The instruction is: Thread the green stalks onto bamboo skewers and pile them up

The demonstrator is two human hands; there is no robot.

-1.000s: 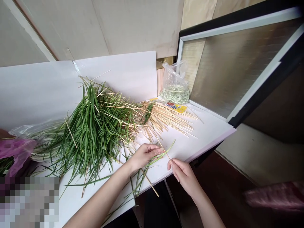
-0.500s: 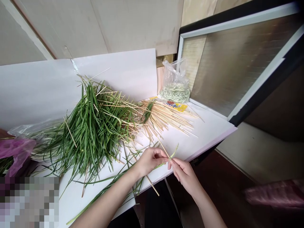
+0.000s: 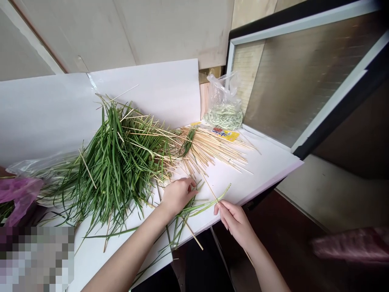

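My right hand (image 3: pixel 232 217) is closed, thumb against fingers, around a thin bamboo skewer (image 3: pixel 209 187) near the front edge of the table. The skewer's tip points up toward the pile, and its lower end shows beneath my wrist. A pale green garlic chive stalk (image 3: pixel 224 193) lies across the skewer just above my fingertips; whether it is pierced is hard to see. My left hand (image 3: pixel 179 196) hovers over loose chive stalks (image 3: pixel 191 209), thumb and index finger apart, with nothing visible between them. Its other fingers are hidden.
A large heap of green chives (image 3: pixel 118 162) covers the left of the white table (image 3: pixel 264 162). Behind lie many bamboo skewers (image 3: pixel 212 148) and a yellow wrapper (image 3: pixel 229 135). A clear bag (image 3: pixel 223 115) of pale green pieces stands at the back; a pink bag (image 3: pixel 21 194) sits left.
My left hand has let go of the chive stalk at the skewer and moved left to the loose stalks. My right hand stays in place with the skewer.
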